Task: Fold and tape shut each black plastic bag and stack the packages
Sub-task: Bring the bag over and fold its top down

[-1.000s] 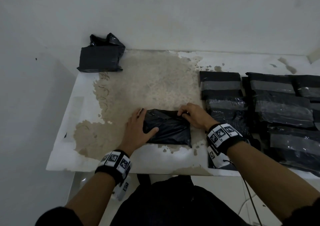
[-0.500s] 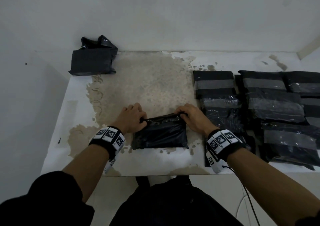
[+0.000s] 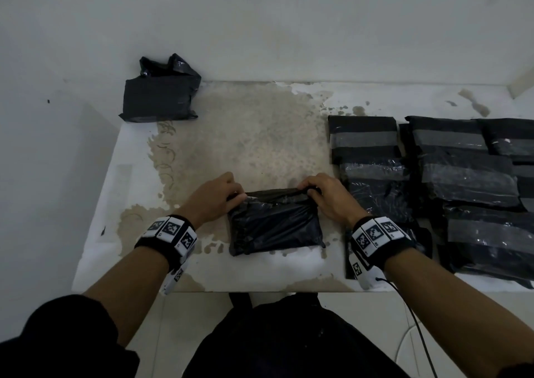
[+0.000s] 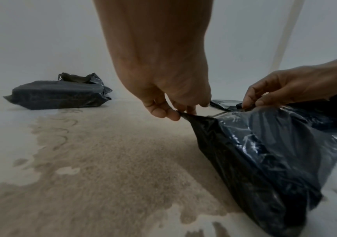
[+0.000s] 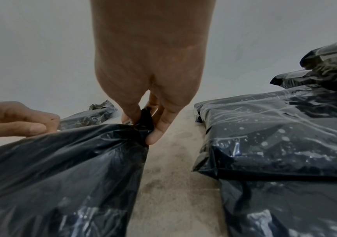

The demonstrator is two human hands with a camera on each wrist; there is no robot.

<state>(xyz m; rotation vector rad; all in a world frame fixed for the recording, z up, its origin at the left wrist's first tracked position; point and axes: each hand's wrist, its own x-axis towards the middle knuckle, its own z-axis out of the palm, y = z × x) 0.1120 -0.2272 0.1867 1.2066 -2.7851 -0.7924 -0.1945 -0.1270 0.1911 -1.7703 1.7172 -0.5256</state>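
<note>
Near the front edge of the table (image 3: 95, 265), about midway along it, lies the black plastic bag (image 3: 274, 227) I am working on, its bulk resting on the worn, brownish patch of the tabletop. My left hand (image 3: 213, 201) has its fingers curled and pinches the bag's far left corner between thumb and fingertips (image 4: 163, 112); my right hand (image 3: 326, 197) does the same at the far right corner, thumb and fingers (image 5: 157, 131) closed on a bunched bit of plastic. Between the two grips the bag's far edge is pulled up off the table into a taut ridge (the plastic wrinkles toward each pinch). Just to the right, along the right side of the table, the taped packages (image 3: 433, 181) lie overlapping in rows from front to back, grey tape across each. At the far left corner, against the wall, sits one more black package (image 3: 160, 95) with its open end crumpled upward
</note>
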